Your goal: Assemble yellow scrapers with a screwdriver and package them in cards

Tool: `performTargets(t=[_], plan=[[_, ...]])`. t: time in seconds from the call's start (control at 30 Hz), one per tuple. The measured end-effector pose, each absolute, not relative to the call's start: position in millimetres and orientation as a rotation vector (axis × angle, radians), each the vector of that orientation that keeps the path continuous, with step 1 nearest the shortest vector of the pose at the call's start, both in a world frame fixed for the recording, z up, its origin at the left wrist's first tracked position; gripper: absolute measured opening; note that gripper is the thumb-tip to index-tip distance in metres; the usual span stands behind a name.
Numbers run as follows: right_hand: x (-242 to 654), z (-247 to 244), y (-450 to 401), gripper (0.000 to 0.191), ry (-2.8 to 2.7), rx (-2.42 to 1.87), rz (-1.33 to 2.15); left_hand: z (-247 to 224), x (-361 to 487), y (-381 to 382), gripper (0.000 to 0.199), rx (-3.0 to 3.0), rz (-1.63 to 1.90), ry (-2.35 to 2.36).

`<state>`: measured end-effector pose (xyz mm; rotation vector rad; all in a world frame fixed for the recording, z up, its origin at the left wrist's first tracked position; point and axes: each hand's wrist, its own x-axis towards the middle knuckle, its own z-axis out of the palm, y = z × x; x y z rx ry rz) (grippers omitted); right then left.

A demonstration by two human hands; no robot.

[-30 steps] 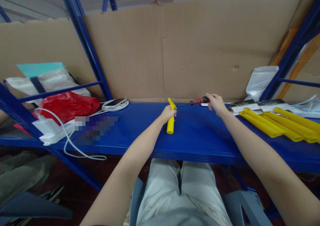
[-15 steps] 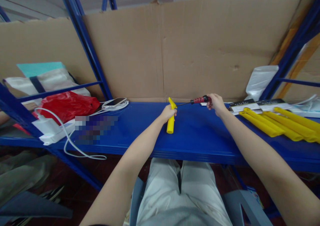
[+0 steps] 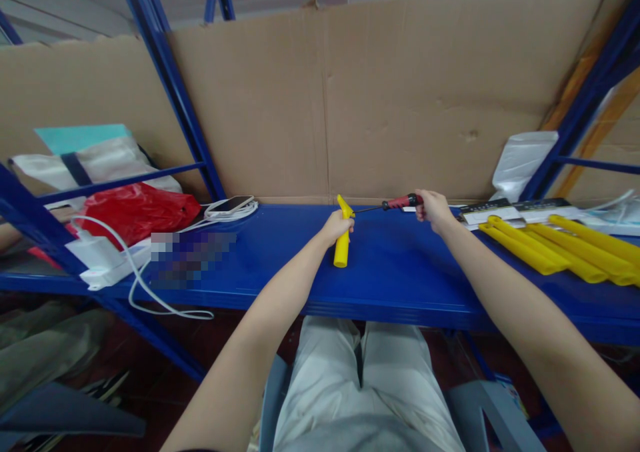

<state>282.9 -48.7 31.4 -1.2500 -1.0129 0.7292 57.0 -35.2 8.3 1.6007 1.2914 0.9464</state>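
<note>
Two things are gripped: your left hand point(image 3: 336, 228) clasps the yellow handle point(image 3: 341, 253), and right of it your right hand point(image 3: 434, 209) holds the red-and-black screwdriver point(image 3: 399, 203).

A cardboard wall point(image 3: 327, 99) stands beyond the left hand point(image 3: 337, 227), with a blue shelf point(image 3: 400, 265) under that hand. Right of the right hand point(image 3: 434, 210) rises a blue post point(image 3: 577, 112); below both hands are a grey chair point(image 3: 493, 399) and dark red floor point(image 3: 155, 372).

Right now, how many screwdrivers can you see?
1: the screwdriver in the right hand, aimed at the yellow piece in the left hand. The blurred patch could hide another.
</note>
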Motion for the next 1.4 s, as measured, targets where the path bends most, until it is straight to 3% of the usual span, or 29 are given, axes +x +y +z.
performTargets(t=[0.17, 0.63, 0.87, 1.0, 1.27, 1.4], plan=[[281.0, 34.3, -50.9, 0.006, -0.903, -1.328, 0.792, 7.7, 57.3, -34.2, 0.025, 1.610, 0.936, 1.284], [288.0, 31.7, -48.0, 0.009, -0.878, -1.349, 0.742, 8.7, 57.4, -34.0, 0.021, 1.637, 0.946, 1.247], [263.4, 16.1, -48.5, 0.017, -1.249, -1.440, 0.778, 9.4, 59.8, -35.3, 0.029, 1.660, 0.954, 1.231], [247.2, -3.2, -43.8, 0.010, -1.602, -1.431, 0.748, 8.0, 60.4, -34.6, 0.029, 1.676, 0.975, 1.222], [234.9, -20.0, -33.2, 0.004, -2.027, -1.291, 0.046, 8.6, 66.2, -42.8, 0.022, 1.692, 0.949, 1.085], [237.7, -15.1, -33.0, 0.008, -1.968, -1.195, -0.057, 9.3, 69.4, -48.0, 0.021, 1.713, 0.910, 1.045]])
